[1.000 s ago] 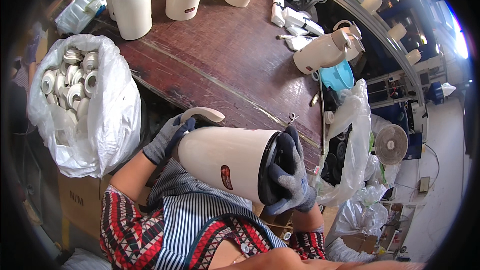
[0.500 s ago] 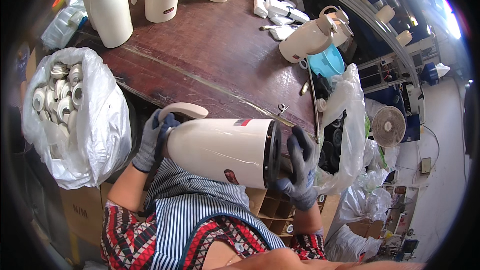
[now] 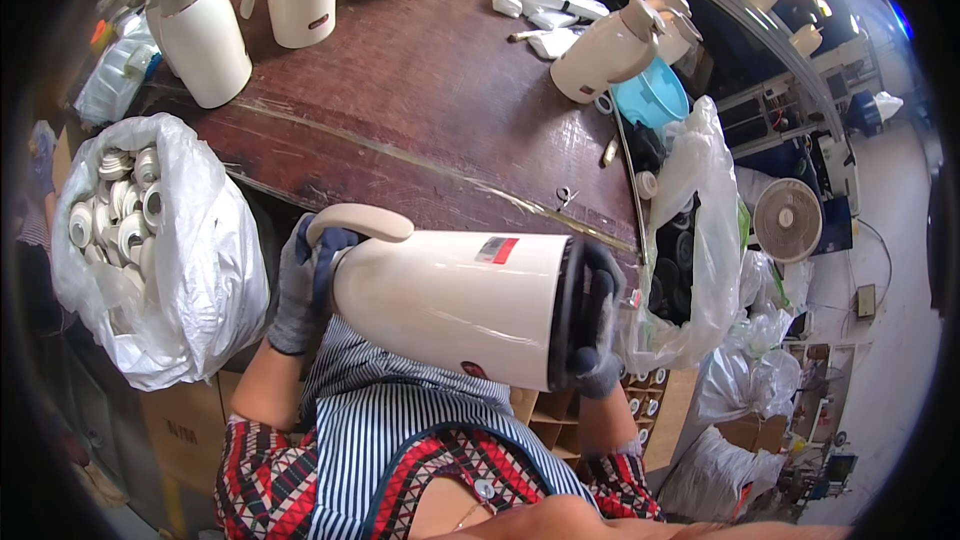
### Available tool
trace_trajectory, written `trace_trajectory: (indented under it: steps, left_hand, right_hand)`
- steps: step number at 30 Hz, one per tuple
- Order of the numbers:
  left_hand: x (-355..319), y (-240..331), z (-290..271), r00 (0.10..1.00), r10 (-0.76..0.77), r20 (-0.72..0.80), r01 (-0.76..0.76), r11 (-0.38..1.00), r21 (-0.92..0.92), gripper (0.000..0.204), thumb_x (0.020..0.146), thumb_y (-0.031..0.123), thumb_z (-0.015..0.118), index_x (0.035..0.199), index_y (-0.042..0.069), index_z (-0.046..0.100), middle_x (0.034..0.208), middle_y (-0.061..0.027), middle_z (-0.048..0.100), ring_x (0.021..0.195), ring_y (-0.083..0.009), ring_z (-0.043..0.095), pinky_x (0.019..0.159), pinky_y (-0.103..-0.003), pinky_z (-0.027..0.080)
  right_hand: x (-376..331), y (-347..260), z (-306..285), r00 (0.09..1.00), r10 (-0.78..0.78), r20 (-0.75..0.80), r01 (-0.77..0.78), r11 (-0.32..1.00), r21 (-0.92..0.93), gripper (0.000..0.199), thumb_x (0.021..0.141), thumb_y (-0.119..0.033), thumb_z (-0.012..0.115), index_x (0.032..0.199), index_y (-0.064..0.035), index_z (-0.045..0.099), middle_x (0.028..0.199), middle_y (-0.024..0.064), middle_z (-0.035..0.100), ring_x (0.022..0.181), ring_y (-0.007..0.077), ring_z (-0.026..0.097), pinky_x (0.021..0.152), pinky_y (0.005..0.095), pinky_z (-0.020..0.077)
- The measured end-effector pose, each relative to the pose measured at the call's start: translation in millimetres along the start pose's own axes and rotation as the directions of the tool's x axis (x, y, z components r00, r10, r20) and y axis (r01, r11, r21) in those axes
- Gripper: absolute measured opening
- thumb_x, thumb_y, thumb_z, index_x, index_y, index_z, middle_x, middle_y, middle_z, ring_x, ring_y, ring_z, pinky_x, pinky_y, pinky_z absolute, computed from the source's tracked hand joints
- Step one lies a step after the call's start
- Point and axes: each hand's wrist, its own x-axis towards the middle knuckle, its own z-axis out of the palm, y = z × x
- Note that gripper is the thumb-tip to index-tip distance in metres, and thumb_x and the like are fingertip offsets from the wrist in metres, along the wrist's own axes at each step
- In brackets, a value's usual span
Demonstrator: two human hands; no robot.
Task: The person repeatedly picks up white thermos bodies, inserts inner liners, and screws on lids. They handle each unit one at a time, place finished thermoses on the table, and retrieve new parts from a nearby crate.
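Note:
A cream vacuum jug (image 3: pixel 450 310) lies sideways in front of my striped apron, its curved handle upward. My left hand (image 3: pixel 307 280), in a grey and blue knit glove, is closed round the jug's neck end, below the handle (image 3: pixel 362 222). At the other end sits a black base ring (image 3: pixel 566 312). My right hand (image 3: pixel 602 325), gloved alike and somewhat blurred, curls its fingers over that ring. The palm side is hidden. A red and grey label (image 3: pixel 497 250) and a dark oval badge show on the jug's side.
Several cream jugs (image 3: pixel 205 45) stand on the dark red table (image 3: pixel 380 100). Another jug (image 3: pixel 605 52) is by a blue basin (image 3: pixel 652 95). White plastic rings fill a bag (image 3: pixel 210 250) on the left. Black parts (image 3: pixel 672 270) fill a bag at right. Small scissors (image 3: pixel 566 197) lie near the table edge.
My right hand has gone from open beside the base to curled over the black ring. The jug has shifted slightly to the right, with my left hand still round its neck end.

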Motion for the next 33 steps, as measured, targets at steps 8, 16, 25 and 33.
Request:
trace_trajectory:
  steps: [8, 16, 25, 33]
  left_hand:
    - [-30, -1, 2, 0.970, 0.224, -0.089, -0.194, 0.945, 0.265, 0.017, 0.100, 0.018, 0.063, 0.102, 0.002, 0.064, 0.100, -0.0096, 0.067, 0.092, -0.0217, 0.066, 0.086, -0.034, 0.053]
    - [-83, -147, 74, 0.677, -0.488, 0.550, 0.495, 0.856, 0.149, 0.049, 0.099, 0.033, 0.070, 0.138, 0.005, 0.059, 0.129, -0.0088, 0.067, 0.114, -0.0220, 0.067, 0.097, -0.038, 0.056]
    - [6, 61, 54, 0.871, 0.149, 0.469, -0.271, 0.941, 0.204, 0.051, 0.100, 0.019, 0.057, 0.147, 0.000, 0.052, 0.152, -0.0266, 0.048, 0.139, -0.0456, 0.050, 0.115, -0.049, 0.043]
    - [78, 44, 96, 0.581, 0.248, 0.775, -0.330, 0.943, -0.055, 0.042, 0.103, 0.024, 0.054, 0.138, 0.004, 0.063, 0.143, -0.0195, 0.060, 0.140, -0.0418, 0.049, 0.120, -0.053, 0.035]
  right_hand:
    - [-15, -17, -19, 0.813, 0.565, 0.136, -0.569, 0.822, -0.015, 0.084, 0.107, -0.059, 0.041, 0.157, 0.0083, 0.035, 0.159, 0.0201, 0.044, 0.145, 0.0315, 0.045, 0.119, 0.0399, 0.0372]
    - [-13, -46, -21, 0.994, -0.074, 0.083, 0.088, 0.979, -0.184, 0.086, 0.099, -0.077, 0.035, 0.119, -0.0020, 0.072, 0.126, 0.0218, 0.069, 0.132, 0.0488, 0.056, 0.117, 0.0626, 0.0346]
    - [13, -13, 16, 0.983, 0.175, 0.059, -0.157, 0.961, -0.226, 0.078, 0.099, -0.071, 0.040, 0.124, -0.0032, 0.072, 0.128, 0.0185, 0.070, 0.132, 0.0435, 0.058, 0.118, 0.0587, 0.0324]
    - [49, 46, -43, 0.755, 0.020, 0.655, -0.013, 1.000, -0.015, 0.081, 0.106, -0.064, 0.029, 0.147, 0.0016, 0.053, 0.151, 0.0245, 0.052, 0.144, 0.0443, 0.045, 0.122, 0.0569, 0.0243]
